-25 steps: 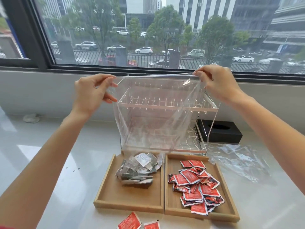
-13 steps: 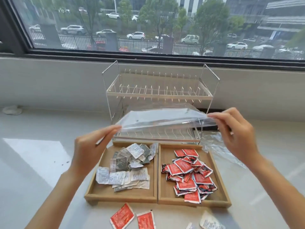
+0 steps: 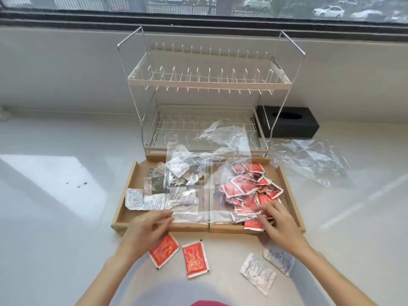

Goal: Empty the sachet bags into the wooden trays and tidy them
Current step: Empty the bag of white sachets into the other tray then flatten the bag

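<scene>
Clear bag [image 3: 207, 173] veils both sachet piles; sachet print too blurred to read; forearms cut off at bottom edge.

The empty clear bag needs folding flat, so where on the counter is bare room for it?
Left of the wooden trays the counter is bare. To their right lies another clear bag. In front, loose red sachets and white sachets crowd the counter.
</scene>
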Available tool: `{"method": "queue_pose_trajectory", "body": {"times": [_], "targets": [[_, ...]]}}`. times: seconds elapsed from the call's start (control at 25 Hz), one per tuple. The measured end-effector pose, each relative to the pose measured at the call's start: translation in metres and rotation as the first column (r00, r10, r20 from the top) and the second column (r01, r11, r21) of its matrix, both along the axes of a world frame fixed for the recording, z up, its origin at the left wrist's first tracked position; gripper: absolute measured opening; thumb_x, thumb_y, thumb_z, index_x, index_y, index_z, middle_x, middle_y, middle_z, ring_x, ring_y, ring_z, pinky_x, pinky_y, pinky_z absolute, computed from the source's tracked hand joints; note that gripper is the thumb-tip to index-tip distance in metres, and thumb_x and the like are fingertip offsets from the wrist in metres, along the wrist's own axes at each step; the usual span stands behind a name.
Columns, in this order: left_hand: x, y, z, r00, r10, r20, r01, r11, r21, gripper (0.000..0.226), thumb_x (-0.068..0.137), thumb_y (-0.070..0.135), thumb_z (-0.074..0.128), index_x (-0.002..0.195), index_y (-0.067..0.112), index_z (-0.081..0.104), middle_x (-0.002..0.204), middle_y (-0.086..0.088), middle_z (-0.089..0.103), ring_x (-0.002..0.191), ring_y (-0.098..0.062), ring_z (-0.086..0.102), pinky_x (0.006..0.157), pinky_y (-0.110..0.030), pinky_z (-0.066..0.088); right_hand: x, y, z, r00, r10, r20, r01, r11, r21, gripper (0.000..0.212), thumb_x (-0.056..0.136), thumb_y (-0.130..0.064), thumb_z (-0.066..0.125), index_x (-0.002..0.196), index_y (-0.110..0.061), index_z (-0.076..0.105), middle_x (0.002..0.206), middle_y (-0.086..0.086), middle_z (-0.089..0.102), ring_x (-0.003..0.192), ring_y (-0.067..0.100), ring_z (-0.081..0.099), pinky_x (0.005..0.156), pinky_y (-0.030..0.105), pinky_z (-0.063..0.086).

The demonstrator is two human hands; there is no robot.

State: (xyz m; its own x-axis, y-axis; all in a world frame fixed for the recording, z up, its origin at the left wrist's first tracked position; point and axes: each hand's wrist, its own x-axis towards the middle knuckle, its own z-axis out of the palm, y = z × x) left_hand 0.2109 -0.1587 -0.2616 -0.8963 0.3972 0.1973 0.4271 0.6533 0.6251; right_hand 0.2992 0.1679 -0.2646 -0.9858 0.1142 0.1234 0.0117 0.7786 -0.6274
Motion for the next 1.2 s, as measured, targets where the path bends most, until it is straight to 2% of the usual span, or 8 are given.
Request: {"method": "queue_pose_trajectory", "body": {"times": [0.12, 0.2, 0.4, 0.56, 0.76, 0.96, 1.04, 1.2], "targets": [[-0.006, 0.005, 0.013, 0.994, 0.094, -0.057, -0.094, 0.996, -0.004, 0.048, 0.076, 0.050, 0.040, 0.092, 0.017, 0.072, 0.085, 0.009, 0.063, 0.092, 0.001, 0.053, 0.075, -0.027, 0.046, -0.012, 0.002, 0.018, 0.998, -0.060, -0.011, 0.060, 0.997, -0.057, 0.029, 0.081, -0.045, 0.043, 0.088, -0.024, 0.063, 0.088, -0.017, 0.045, 0.088, -0.005, 0.046, 0.079, 0.008, 0.036], [-0.019, 0.012, 0.024, 0.987, 0.139, -0.078, -0.137, 0.990, 0.030, 0.042, 0.080, 0.042, 0.043, 0.091, 0.012, 0.070, 0.085, 0.004, 0.065, 0.089, -0.002, 0.050, 0.074, -0.029, 0.045, -0.031, 0.002, 0.034, 0.991, -0.130, 0.015, 0.131, 0.984, -0.125, 0.013, 0.088, -0.031, 0.048, 0.091, -0.024, 0.059, 0.091, -0.011, 0.050, 0.089, 0.002, 0.048, 0.080, 0.019, 0.037], [-0.084, 0.042, 0.035, 0.945, 0.304, 0.117, -0.310, 0.950, 0.036, 0.033, 0.091, 0.020, 0.045, 0.119, 0.005, 0.052, 0.119, -0.015, 0.059, 0.108, -0.027, 0.055, 0.092, -0.038, 0.043, -0.094, 0.003, 0.053, 0.945, -0.251, 0.208, 0.291, 0.938, -0.190, 0.035, 0.094, -0.022, 0.041, 0.126, -0.010, 0.048, 0.126, 0.008, 0.055, 0.110, 0.020, 0.052, 0.078, 0.010, 0.023], [-0.116, 0.063, 0.038, 0.905, 0.337, 0.262, -0.338, 0.940, -0.042, 0.043, 0.091, 0.021, 0.044, 0.130, 0.005, 0.041, 0.124, -0.017, 0.057, 0.111, -0.030, 0.054, 0.094, -0.039, 0.043, -0.130, 0.004, 0.050, 0.888, -0.294, 0.354, 0.402, 0.871, -0.283, 0.039, 0.092, -0.024, 0.044, 0.130, -0.013, 0.042, 0.121, 0.006, 0.057, 0.099, 0.027, 0.059, 0.085, 0.036, 0.048], [-0.127, 0.066, 0.033, 0.875, 0.361, 0.323, -0.382, 0.924, 0.002, 0.042, 0.089, 0.014, 0.048, 0.130, 0.008, 0.040, 0.117, -0.016, 0.059, 0.101, -0.026, 0.055, 0.089, -0.039, 0.045, -0.145, 0.002, 0.047, 0.901, -0.300, 0.314, 0.395, 0.867, -0.304, 0.033, 0.090, -0.016, 0.049, 0.123, -0.016, 0.048, 0.122, 0.010, 0.058, 0.088, 0.016, 0.053, 0.065, 0.025, 0.043], [-0.122, 0.061, 0.033, 0.867, 0.351, 0.353, -0.416, 0.901, 0.125, 0.035, 0.089, 0.012, 0.049, 0.124, 0.010, 0.050, 0.116, -0.013, 0.061, 0.096, -0.018, 0.053, 0.085, -0.031, 0.045, -0.139, 0.000, 0.050, 0.921, -0.257, 0.292, 0.368, 0.820, -0.439, 0.035, 0.087, -0.005, 0.052, 0.119, -0.017, 0.052, 0.115, 0.008, 0.057, 0.094, 0.045, 0.058, 0.062, 0.033, 0.045], [-0.120, 0.058, 0.038, 0.878, 0.326, 0.352, -0.415, 0.883, 0.218, 0.030, 0.088, 0.010, 0.050, 0.118, 0.012, 0.055, 0.109, -0.010, 0.062, 0.097, -0.019, 0.055, 0.084, -0.031, 0.046, -0.136, 0.001, 0.055, 0.935, -0.247, 0.254, 0.341, 0.824, -0.454, 0.035, 0.085, -0.003, 0.053, 0.117, -0.017, 0.054, 0.114, 0.009, 0.060, 0.099, 0.039, 0.059, 0.072, 0.037, 0.048], [-0.113, 0.045, 0.057, 0.907, 0.257, 0.334, -0.380, 0.841, 0.384, 0.023, 0.087, 0.005, 0.050, 0.100, 0.020, 0.062, 0.091, -0.003, 0.064, 0.088, -0.017, 0.057, 0.068, -0.017, 0.043, -0.121, 0.004, 0.078, 0.953, -0.267, 0.141, 0.301, 0.822, -0.484, 0.032, 0.083, -0.006, 0.058, 0.113, -0.018, 0.058, 0.108, 0.004, 0.063, 0.088, 0.012, 0.058, 0.069, 0.016, 0.046]]}}
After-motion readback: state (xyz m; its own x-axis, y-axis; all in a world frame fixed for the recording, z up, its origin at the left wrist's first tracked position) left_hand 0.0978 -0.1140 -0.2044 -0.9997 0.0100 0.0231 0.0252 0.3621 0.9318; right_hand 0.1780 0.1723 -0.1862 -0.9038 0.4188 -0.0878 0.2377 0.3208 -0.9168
